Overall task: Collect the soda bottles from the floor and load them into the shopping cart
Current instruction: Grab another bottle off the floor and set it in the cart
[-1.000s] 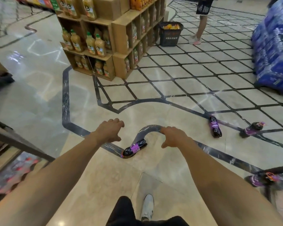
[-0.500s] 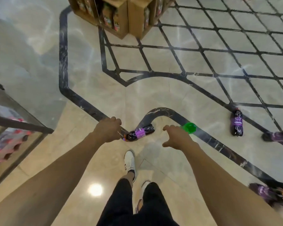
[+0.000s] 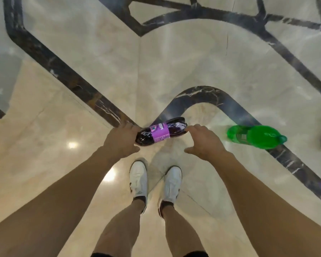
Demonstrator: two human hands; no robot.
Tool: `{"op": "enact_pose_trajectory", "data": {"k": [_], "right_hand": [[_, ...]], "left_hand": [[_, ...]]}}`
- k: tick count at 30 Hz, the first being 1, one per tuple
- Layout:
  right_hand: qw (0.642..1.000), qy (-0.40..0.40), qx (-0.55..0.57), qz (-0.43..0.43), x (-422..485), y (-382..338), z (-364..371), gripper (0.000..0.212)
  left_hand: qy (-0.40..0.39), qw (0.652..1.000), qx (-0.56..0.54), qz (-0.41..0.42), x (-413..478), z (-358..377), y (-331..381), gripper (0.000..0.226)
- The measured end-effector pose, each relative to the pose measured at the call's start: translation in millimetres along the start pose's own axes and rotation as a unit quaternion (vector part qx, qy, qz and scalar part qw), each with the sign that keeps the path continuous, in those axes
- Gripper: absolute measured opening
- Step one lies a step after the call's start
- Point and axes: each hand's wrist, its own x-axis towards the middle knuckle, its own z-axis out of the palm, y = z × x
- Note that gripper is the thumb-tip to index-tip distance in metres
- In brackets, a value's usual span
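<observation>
Surroundings: green bottle (image 3: 256, 139) lies on the floor (image 3: 174, 71) just right of the right hand (image 3: 202, 141), and white shoes (image 3: 139, 179) stand nearer the body than both hands. Target: purple-label soda bottle (image 3: 160, 133), dark liquid, lying flat between the hands across a dark inlay band (image 3: 63, 71). Long axis runs from the left hand (image 3: 121, 140), whose fingers curl round the near-left end, away and rightward to the right hand's spread fingertips touching the far end; cap end not discernible.
</observation>
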Motion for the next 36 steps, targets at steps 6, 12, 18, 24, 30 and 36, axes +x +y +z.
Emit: {"op": "enact_pose_trajectory", "data": {"k": [6,12,18,24,30,36], "right_hand": [[0.999,0.014,-0.031,-0.042,129.5,26.8,91.4,0.084],[0.988,0.043,-0.082,-0.124,201.3,42.9,140.1,0.100],[0.975,0.029,-0.177,-0.130,237.4,43.9,155.1,0.115],[0.977,0.025,-0.169,-0.124,214.4,34.6,129.6,0.111],[0.979,0.064,-0.161,-0.107,119.1,-3.8,37.8,0.106],[0.978,0.084,-0.156,-0.108,-31.8,-58.4,-109.9,0.108]], "left_hand": [[-0.017,0.999,-0.022,-0.022,116.0,120.1,-7.2,0.093],[-0.019,0.998,-0.046,-0.031,170.9,169.1,-9.1,0.109],[-0.029,0.994,-0.099,-0.025,189.4,189.3,-15.0,0.115],[0.004,0.998,-0.066,0.004,170.1,158.4,-18.4,0.108],[0.039,0.999,-0.015,0.021,80.3,35.4,-15.1,0.107],[0.061,0.997,0.005,0.038,-65.5,-127.7,6.1,0.112]]}}
